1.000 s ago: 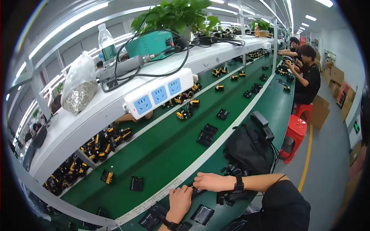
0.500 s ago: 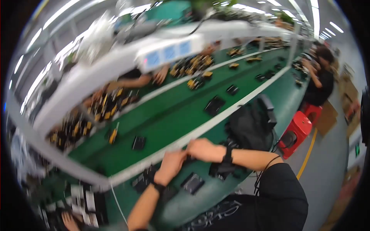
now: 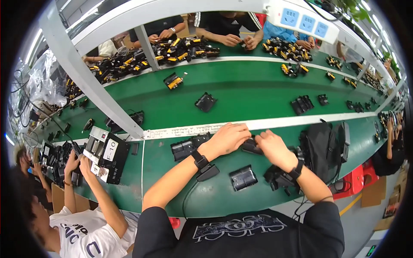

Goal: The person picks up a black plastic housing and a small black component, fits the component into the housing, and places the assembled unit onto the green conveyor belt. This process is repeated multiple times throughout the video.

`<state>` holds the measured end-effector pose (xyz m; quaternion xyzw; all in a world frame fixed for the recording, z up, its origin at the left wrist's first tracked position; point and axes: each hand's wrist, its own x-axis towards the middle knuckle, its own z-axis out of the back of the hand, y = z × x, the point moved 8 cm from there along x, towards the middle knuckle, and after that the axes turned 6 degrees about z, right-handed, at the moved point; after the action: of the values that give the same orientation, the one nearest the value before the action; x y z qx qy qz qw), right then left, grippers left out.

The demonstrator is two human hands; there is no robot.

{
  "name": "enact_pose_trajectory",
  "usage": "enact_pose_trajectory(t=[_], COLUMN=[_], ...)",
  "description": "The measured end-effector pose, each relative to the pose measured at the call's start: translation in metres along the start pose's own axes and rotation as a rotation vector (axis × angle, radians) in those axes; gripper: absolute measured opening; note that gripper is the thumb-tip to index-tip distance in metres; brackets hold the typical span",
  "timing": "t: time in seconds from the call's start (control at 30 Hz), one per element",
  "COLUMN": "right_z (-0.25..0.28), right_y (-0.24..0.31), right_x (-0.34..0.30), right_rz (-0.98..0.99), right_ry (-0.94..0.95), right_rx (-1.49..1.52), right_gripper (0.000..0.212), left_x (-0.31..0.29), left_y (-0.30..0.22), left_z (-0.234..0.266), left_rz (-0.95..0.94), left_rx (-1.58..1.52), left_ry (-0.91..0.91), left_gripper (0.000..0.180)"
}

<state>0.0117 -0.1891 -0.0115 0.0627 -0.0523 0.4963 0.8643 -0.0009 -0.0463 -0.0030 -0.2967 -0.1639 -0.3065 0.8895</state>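
Note:
Both of my hands are over the green bench, close to the white rail, with a black plastic casing (image 3: 251,146) between them. My left hand (image 3: 230,138) has its fingers closed on the casing's left end. From the right, my right hand (image 3: 275,148) grips it with bent fingers. Some fingertips are hidden behind the casing and the knuckles. Nearer to me lies another black casing (image 3: 243,178), hollow side up. More black casings (image 3: 187,147) lie beside my left wrist. Several dark parts (image 3: 279,176) are bunched under my right wrist.
A black bag (image 3: 322,146) stands to the right. Beyond the rail (image 3: 185,130), a green conveyor (image 3: 245,103) carries scattered casings. Battery-like yellow and black parts (image 3: 189,49) are heaped before people opposite. A co-worker at left works by a silver and black machine (image 3: 105,155). A metal post (image 3: 86,69) rises at left.
My view has swung left and levelled out, bringing the left co-worker and the people opposite into sight. My hands are still together, and the casing between them now shows more plainly.

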Motion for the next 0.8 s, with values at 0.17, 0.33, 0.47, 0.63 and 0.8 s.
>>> enact_pose_trajectory(t=[0.17,0.33,0.47,0.63,0.8], right_z=[0.007,0.010,0.012,0.011,0.016], right_y=[0.004,0.002,0.006,-0.002,-0.005], right_x=[-0.014,-0.007,-0.012,-0.002,0.004], right_rz=[-0.035,-0.054,-0.105,-0.130,-0.102], right_ry=[0.056,0.087,0.122,0.134,0.165], right_rx=[0.050,0.137,0.208,0.221,0.258], right_gripper=[0.023,0.022,0.022,0.022,0.019], left_x=[-0.001,-0.037,-0.043,-0.019,-0.031], left_y=[0.107,0.237,0.274,0.260,0.277], left_z=[0.093,0.154,0.136,0.120,0.121], left_rz=[0.500,0.678,0.740,0.555,0.678], left_rx=[0.028,0.525,0.789,0.867,0.853], left_ry=[-0.180,-0.421,-0.209,-0.358,-0.308], left_gripper=[0.025,0.036,0.041,0.042,0.041])
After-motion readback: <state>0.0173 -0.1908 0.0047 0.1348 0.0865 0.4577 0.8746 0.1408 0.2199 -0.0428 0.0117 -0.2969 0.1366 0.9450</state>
